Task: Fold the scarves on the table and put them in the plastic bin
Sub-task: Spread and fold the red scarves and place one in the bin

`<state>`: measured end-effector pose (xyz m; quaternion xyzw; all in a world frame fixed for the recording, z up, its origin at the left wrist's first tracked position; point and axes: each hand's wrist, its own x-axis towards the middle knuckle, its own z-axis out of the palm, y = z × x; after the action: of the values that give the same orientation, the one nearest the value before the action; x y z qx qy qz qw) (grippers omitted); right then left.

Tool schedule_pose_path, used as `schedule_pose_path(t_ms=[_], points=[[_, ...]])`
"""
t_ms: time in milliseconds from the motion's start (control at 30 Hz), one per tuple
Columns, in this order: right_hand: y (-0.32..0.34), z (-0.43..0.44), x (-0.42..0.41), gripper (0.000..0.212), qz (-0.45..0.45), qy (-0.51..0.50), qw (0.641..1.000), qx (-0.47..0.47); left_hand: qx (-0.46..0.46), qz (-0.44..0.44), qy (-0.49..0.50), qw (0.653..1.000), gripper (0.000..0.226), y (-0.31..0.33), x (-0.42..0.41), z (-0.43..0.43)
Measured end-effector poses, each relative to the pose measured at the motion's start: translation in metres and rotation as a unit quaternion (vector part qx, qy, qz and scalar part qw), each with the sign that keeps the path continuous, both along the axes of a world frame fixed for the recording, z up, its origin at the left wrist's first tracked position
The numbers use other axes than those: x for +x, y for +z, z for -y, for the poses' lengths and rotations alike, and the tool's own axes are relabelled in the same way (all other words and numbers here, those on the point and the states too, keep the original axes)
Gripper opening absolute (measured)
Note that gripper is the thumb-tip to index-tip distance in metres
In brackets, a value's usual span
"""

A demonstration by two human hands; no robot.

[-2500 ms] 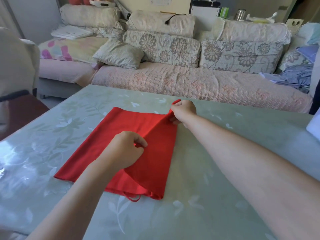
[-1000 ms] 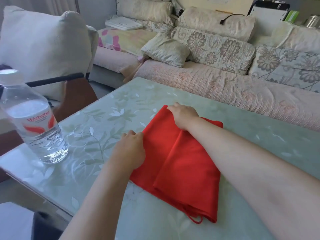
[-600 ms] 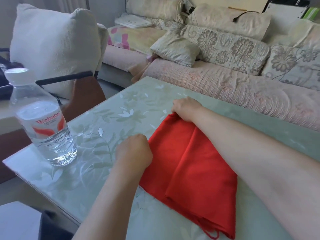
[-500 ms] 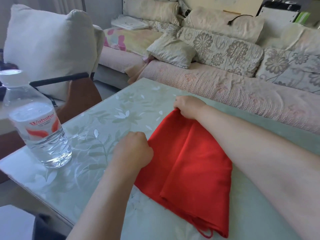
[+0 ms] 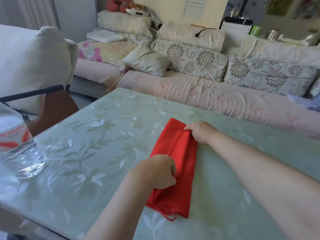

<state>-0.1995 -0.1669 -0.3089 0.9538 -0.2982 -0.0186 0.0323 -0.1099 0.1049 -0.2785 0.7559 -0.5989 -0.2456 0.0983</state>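
Scarf (image 5: 180, 149) — red, folded to a narrow strip — lies on the table (image 5: 86, 135), well right of the water bottle (image 5: 17, 148). Left hand (image 5: 155, 172) pinches a fold mid-strip; right hand (image 5: 200, 132) curls its fingers over 1 short end. Looks thin, light, limp, prob. slick on the glossy top: grip both ends, w/ layers pinched together.
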Motion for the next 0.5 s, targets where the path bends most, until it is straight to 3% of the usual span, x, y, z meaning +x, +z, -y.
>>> schedule_pose_path(t_ms=[100,167,233,267,400,500], points=[[-0.012,-0.016,-0.008,0.052,-0.019,-0.037,0.998,-0.052,0.052,0.007,0.011,0.999,0.032,0.003,-0.005,0.003],[-0.014,-0.025,-0.007,0.052,0.030,-0.073,0.993,-0.085,-0.044,0.012,0.065,0.997,0.037,-0.001,-0.004,0.011],[-0.016,-0.034,-0.002,0.059,0.100,-0.113,0.988,-0.036,-0.147,0.046,0.070,0.986,0.032,-0.013,-0.002,0.018],[-0.019,-0.038,0.000,0.059,0.113,-0.128,0.985,0.007,-0.154,0.073,0.046,0.984,0.036,-0.022,-0.002,0.019],[-0.036,-0.045,0.000,0.059,0.039,-0.143,0.983,0.112,-0.053,0.136,0.003,0.989,0.058,-0.061,0.004,0.014],[-0.038,-0.036,-0.003,0.061,0.044,-0.150,0.981,0.119,-0.062,0.136,0.020,0.989,0.063,-0.071,0.005,0.013]])
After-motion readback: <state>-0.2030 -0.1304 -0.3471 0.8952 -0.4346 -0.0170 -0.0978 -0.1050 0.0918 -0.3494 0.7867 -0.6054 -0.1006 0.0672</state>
